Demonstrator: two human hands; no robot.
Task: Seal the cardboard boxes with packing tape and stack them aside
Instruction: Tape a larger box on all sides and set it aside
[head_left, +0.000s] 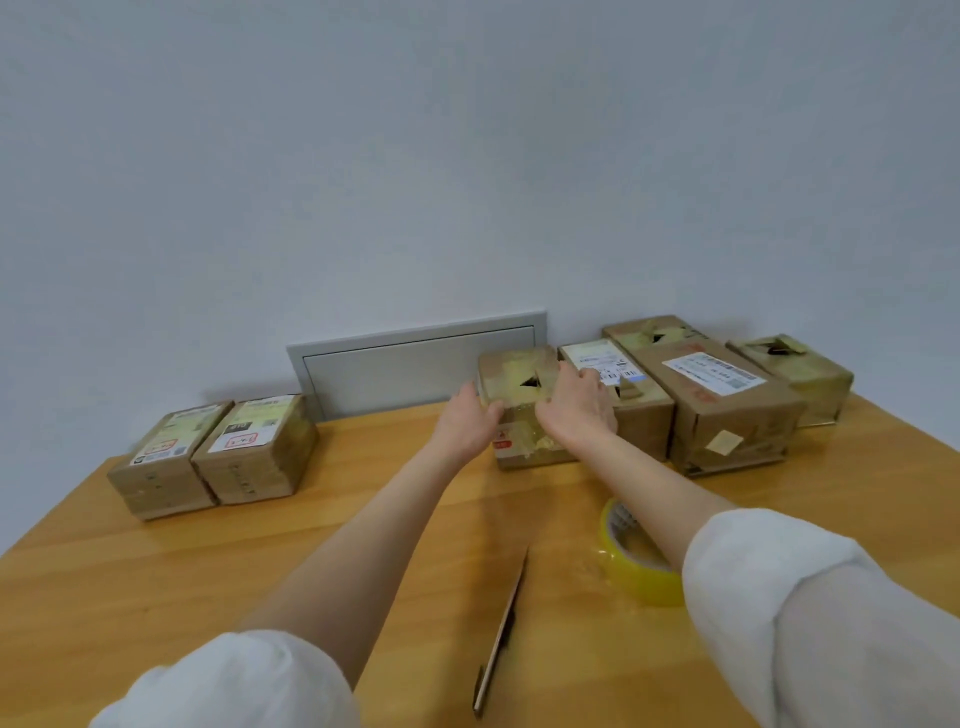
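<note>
At centre frame, near the far edge of the light wooden table (311, 545), stands a small brown cardboard box patched with yellowish tape (522, 441). Its top shows a dark triangular gap where the flaps do not meet; the contents cannot be seen through it. The left hand (467, 423) grips the box's left side, fingers curled round the near upper edge. The right hand (579, 410) grips the right side, fingers laid over the top edge and pressed against the neighbouring box. Both forearms are bare, with white sleeves (810, 597) pushed up.

Right of centre, touching the held box, is a brown cardboard box with a white label on top (623, 415). Beside that is a larger brown cardboard box bearing a white shipping label (727, 415). Behind these sits a taped brown box with a torn top (649, 330). At far right is a tape-wrapped brown box with a dark triangular hole (795, 369); its interior is not visible.

At left of frame, two labelled brown cardboard boxes (161, 462) (254, 447) sit side by side, touching, tops closed.

At lower right, a roll of yellow packing tape (649, 584) lies flat on the table, partly hidden by the right forearm. At lower centre lies a thin flat brown strip (501, 634), seen edge-on; what it is cannot be told. A grey rectangular wall panel (415, 364) sits behind the table.
</note>
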